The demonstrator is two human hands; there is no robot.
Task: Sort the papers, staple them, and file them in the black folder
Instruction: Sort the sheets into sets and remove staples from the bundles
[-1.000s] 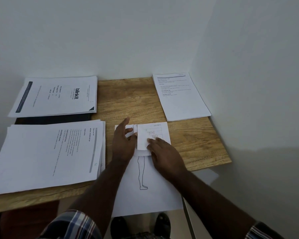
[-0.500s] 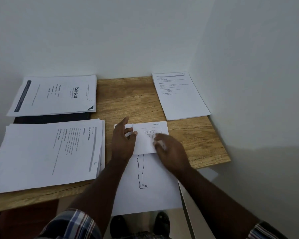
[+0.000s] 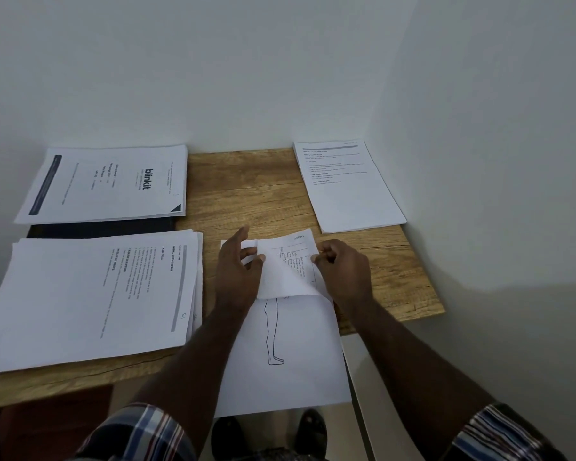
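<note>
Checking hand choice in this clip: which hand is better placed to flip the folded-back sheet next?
Probably the right hand: it already pinches the folded sheet at its edge, while the left hand lies on the papers, holding them steady.

left hand [image 3: 238,274] fingers extended, right hand [image 3: 345,272] fingers curled, pinching

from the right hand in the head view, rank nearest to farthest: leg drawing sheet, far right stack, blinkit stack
1. leg drawing sheet: pinched by the right hand, centre.
2. far right stack: just beyond the hand, by the right wall.
3. blinkit stack: far left corner.
</note>
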